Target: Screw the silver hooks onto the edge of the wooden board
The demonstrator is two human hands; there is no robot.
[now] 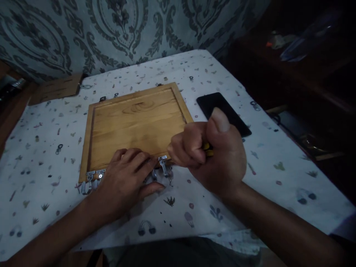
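A framed wooden panel (136,122), like a small cabinet door, lies flat on the table. Metal hinges (163,163) sit along its near edge, with others (90,178) at the left corner. My left hand (125,178) rests over that near edge, fingers stretched onto the wood and thumb spread apart beside a hinge, partly covering the hardware. Above the panel's near right corner, my right hand (211,155) is closed in a fist, thumb up, around a tool with a yellow-and-black handle (208,149). Most of this tool is hidden, so its kind does not show.
A black phone (222,111) lies right of the panel on the patterned white tablecloth (191,211). A cardboard piece (57,89) is at the back left. Patterned fabric (125,29) hangs behind the table. A dark shelf with a plastic bag (299,48) stands at the right.
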